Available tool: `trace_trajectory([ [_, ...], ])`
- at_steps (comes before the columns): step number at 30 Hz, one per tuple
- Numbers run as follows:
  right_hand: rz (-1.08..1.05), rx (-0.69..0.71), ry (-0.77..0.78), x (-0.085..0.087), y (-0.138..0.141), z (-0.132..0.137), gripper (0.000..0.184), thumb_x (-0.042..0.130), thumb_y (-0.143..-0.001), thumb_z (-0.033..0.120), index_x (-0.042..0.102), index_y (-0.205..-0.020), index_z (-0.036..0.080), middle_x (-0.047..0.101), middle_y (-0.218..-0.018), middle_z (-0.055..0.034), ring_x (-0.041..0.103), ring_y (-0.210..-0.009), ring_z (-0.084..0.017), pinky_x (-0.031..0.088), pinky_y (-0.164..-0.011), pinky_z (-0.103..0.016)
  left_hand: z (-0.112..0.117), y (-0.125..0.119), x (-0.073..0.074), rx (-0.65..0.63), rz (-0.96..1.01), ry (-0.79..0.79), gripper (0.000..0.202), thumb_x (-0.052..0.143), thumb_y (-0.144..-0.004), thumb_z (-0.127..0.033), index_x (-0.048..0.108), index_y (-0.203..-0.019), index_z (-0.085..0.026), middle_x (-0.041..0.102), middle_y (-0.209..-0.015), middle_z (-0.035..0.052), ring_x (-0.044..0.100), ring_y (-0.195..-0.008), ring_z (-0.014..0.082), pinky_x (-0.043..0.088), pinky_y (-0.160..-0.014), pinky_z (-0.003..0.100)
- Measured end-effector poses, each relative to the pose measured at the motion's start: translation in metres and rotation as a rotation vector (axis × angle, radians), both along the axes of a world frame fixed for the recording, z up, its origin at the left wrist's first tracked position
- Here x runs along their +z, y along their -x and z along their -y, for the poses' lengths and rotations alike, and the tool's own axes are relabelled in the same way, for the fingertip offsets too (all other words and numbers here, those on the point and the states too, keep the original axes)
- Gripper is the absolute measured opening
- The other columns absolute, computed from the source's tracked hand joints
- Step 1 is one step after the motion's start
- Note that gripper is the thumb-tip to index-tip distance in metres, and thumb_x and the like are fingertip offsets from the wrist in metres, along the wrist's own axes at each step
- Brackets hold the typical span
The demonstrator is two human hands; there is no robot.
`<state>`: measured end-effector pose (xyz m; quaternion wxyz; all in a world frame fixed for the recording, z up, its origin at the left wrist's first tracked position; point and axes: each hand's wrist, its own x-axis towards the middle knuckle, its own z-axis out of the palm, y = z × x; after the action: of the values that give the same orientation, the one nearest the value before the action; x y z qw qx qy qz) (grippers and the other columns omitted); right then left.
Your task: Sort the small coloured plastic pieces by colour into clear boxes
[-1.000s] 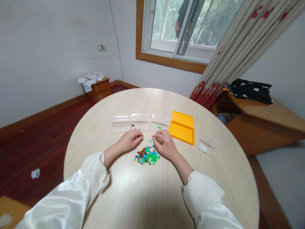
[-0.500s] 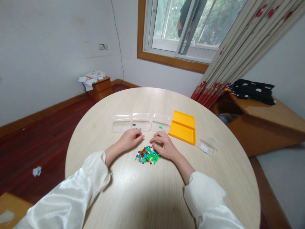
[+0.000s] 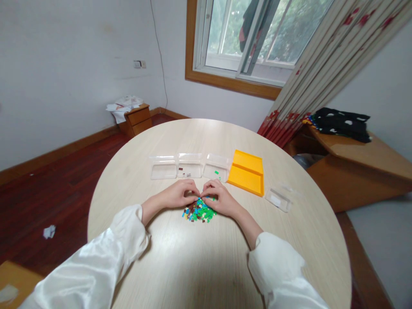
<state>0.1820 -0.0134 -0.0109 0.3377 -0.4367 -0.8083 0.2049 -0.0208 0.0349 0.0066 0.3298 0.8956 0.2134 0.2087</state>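
Half a second ago the two hands sat apart, with a gap between them. Now the left hand [image 3: 177,198] and the right hand [image 3: 222,200] have closed in until their fingertips meet at the 12 o'clock edge of the pile of small coloured pieces [image 3: 199,213], which lies on the tabletop [image 3: 193,266]. The fingers of both hands are curled together. Whether they pinch a piece I cannot tell. Three clear trays [image 3: 189,166] sit at 12 o'clock from the pile and a yellow tray [image 3: 246,174] at 2 o'clock. All of these lie untouched.

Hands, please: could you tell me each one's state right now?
Left hand: curled at the brick pile; hold cannot be told.
Right hand: curled there too; cannot be told.
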Motion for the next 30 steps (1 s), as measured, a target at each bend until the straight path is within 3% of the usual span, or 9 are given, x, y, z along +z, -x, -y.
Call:
trace_trajectory([
  [4, -0.050, -0.023, 0.033, -0.002, -0.001, -0.002, 0.017, 0.060, -0.075, 0.010, 0.071, -0.078, 0.021, 0.059, -0.083, -0.0033, 0.053, -0.085, -0.017, 0.044, -0.081, -0.037, 0.000, -0.001, -0.002, -0.018, 0.000, -0.004, 0.013, 0.056, -0.079, -0.017, 0.068, -0.083, -0.015, 0.061, -0.077, 0.0040, 0.057, -0.074, 0.0132, 0.044, -0.072, 0.025],
  [8, -0.087, -0.042, 0.077, -0.001, -0.002, -0.003, 0.024, 0.057, -0.068, 0.002, 0.070, -0.073, 0.021, 0.059, -0.081, -0.0017, 0.054, -0.085, -0.017, 0.044, -0.082, -0.036, 0.001, -0.001, 0.000, -0.018, -0.010, 0.005, 0.013, 0.055, -0.075, -0.013, 0.068, -0.080, -0.015, 0.061, -0.076, 0.0030, 0.056, -0.073, 0.0127, 0.044, -0.072, 0.024],
  [14, -0.069, -0.021, 0.108, 0.001, -0.002, -0.002, 0.021, 0.061, -0.063, 0.004, 0.070, -0.071, 0.021, 0.059, -0.082, -0.0016, 0.055, -0.084, -0.017, 0.044, -0.083, -0.035, 0.002, -0.001, 0.002, -0.031, -0.008, 0.020, 0.016, 0.052, -0.069, -0.006, 0.065, -0.073, -0.014, 0.060, -0.073, 0.0024, 0.055, -0.069, 0.0118, 0.043, -0.068, 0.023],
  [22, -0.054, -0.023, 0.088, -0.003, -0.001, -0.004, 0.011, 0.066, -0.070, 0.011, 0.070, -0.071, 0.021, 0.061, -0.082, -0.0024, 0.056, -0.083, -0.016, 0.045, -0.081, -0.036, 0.000, -0.005, -0.007, 0.048, 0.001, -0.012, 0.015, 0.052, -0.082, -0.015, 0.067, -0.084, -0.015, 0.062, -0.077, 0.0031, 0.056, -0.074, 0.0128, 0.043, -0.072, 0.025],
  [30, -0.052, -0.057, 0.038, -0.004, 0.000, -0.005, 0.010, 0.063, -0.075, 0.012, 0.069, -0.073, 0.020, 0.061, -0.080, -0.0029, 0.055, -0.082, -0.017, 0.045, -0.077, -0.035, 0.001, -0.005, -0.008, 0.052, -0.019, 0.006, 0.013, 0.056, -0.083, -0.019, 0.068, -0.083, -0.015, 0.060, -0.078, 0.0037, 0.056, -0.075, 0.0132, 0.043, -0.072, 0.025],
])
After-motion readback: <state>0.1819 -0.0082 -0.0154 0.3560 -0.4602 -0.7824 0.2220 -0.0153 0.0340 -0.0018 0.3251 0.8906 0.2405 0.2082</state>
